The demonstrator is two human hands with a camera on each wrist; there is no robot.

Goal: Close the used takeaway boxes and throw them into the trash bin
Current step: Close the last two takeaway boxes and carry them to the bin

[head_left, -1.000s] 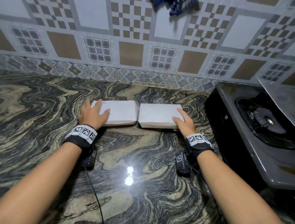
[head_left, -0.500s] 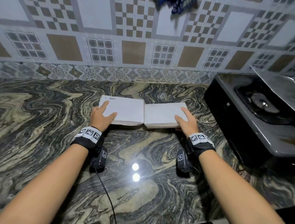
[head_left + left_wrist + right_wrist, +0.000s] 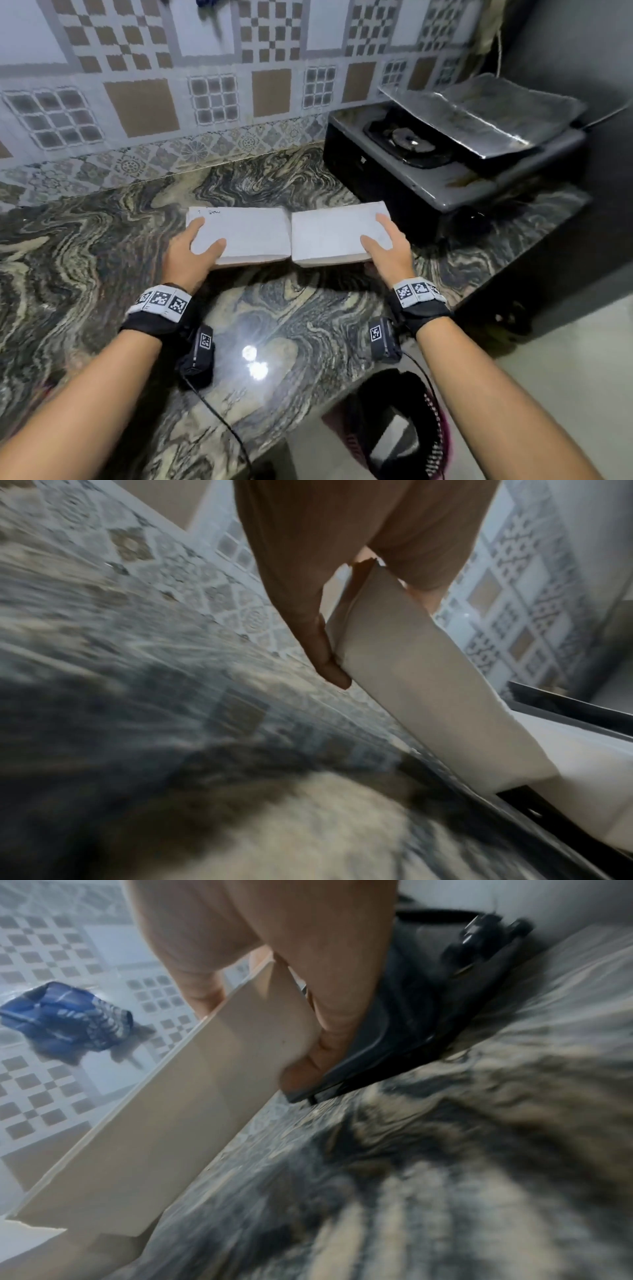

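Two white closed takeaway boxes are held side by side, lifted above the marbled counter (image 3: 85,274). My left hand (image 3: 191,253) grips the left box (image 3: 246,233) at its left end, thumb on the lid and fingers under it; the left wrist view shows that box (image 3: 428,685) pinched by my left hand (image 3: 325,631). My right hand (image 3: 387,250) grips the right box (image 3: 332,233) at its right end in the same way; in the right wrist view the box (image 3: 164,1112) sits between thumb and fingers of my right hand (image 3: 308,1031). A dark bin (image 3: 400,428) with a pink rim stands on the floor below the counter edge.
A black gas stove (image 3: 428,164) with a metal tray (image 3: 479,113) on top stands on the counter at the right, close to the right box. A patterned tiled wall (image 3: 205,85) runs behind. A blue cloth (image 3: 68,1020) hangs on the wall.
Both boxes have come up off the counter and toward me, held by both hands. The view has swung right and down, so the bin and floor now show.
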